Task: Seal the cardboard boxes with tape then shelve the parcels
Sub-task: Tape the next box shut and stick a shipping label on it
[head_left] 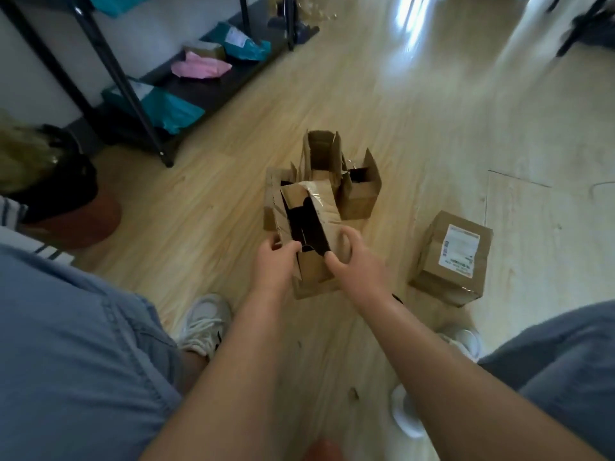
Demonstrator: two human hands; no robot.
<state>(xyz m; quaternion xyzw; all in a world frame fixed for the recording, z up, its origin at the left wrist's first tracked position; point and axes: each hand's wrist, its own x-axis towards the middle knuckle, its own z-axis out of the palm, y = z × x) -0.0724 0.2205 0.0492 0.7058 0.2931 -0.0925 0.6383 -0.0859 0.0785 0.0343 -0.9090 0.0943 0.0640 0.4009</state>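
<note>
Foreground: left knee (83, 344) and right knee (565, 361) in blue denim, with bare forearms reaching forward between them. Just beyond, on the wooden floor (416, 134), one white laced shoe (203, 324) left of the forearms and a second white shoe (462, 337) to the right. Near the right forearm, a white rounded object (402, 414), kind not discernible.

Centre: open cardboard box (312, 277) on the floor, flaps raised, dark interior exposed. Left hand (273, 261) gripping the near-left rim, thumb curled over the edge. Right hand (356, 261) clasping the near-right flap, fingers and thumb curled round the cardboard. On the far flap, a glossy strip of clear tape (312, 188), partly loose.

Close behind the held box: three further open boxes, namely a low box (271, 201) at the left, a tall narrow box (321, 151) in the middle and a squat box (361, 194) at the right, all flaps upright.

To the right, apart from the cluster: closed box (432, 281) bearing a white shipping label (459, 246) on top.

Far left: black metal rack (133, 94), its bottom shelf (206, 88) carrying, from near end to far end, a teal mailer (173, 109), a pink mailer (199, 66), a small brown parcel (204, 49) and a second teal mailer (246, 44). At the left border, a dark bag (60, 181), blurred.
</note>
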